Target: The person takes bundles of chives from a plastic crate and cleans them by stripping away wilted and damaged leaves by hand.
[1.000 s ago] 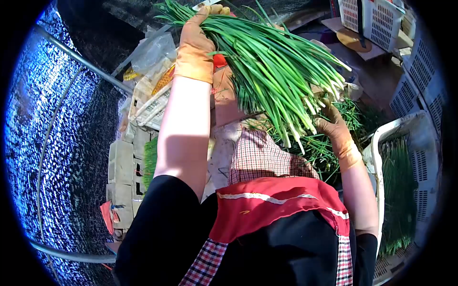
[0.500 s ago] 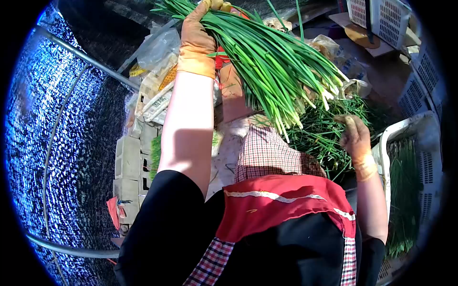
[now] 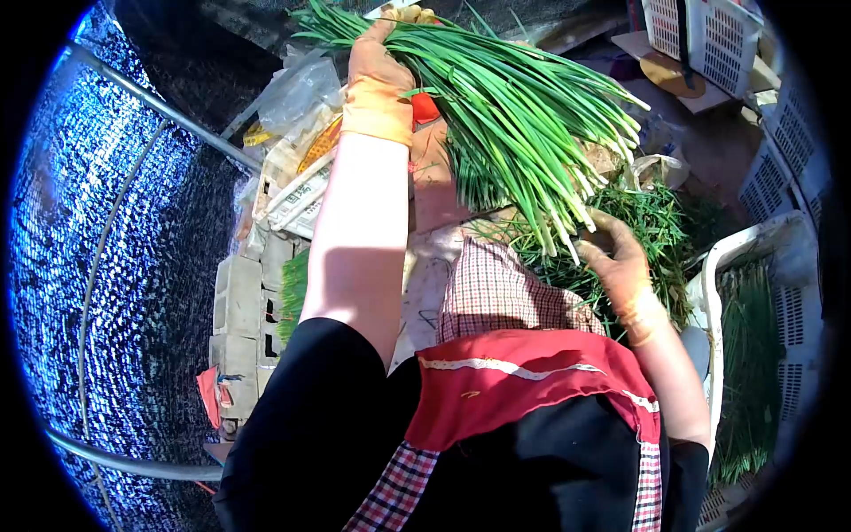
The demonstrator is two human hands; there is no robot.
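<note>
My left hand (image 3: pixel 379 60), in an orange glove, is closed around a thick bunch of green chives (image 3: pixel 505 106) near its leafy end. The bunch is held up and slants down to the right, its pale stem ends fanned out. Close to the lowest stem ends is my right hand (image 3: pixel 618 264), also gloved, with thumb and fingers curved and a gap between them; whether a fingertip touches a stem is hard to tell. Under the stem ends lies a heap of loose green leaves (image 3: pixel 651 213).
At the right stands a white plastic crate (image 3: pixel 712 293) with more chives (image 3: pixel 749 355) inside. Other white crates (image 3: pixel 727 44) are at the upper right. Concrete blocks (image 3: pixel 237 288), a clear plastic bag (image 3: pixel 301 93) and another bunch of chives (image 3: pixel 292 297) are on the left.
My right hand has moved left and slightly down, up to the stem ends, its fingers spreading. My left hand and the chives have shifted slightly right.
</note>
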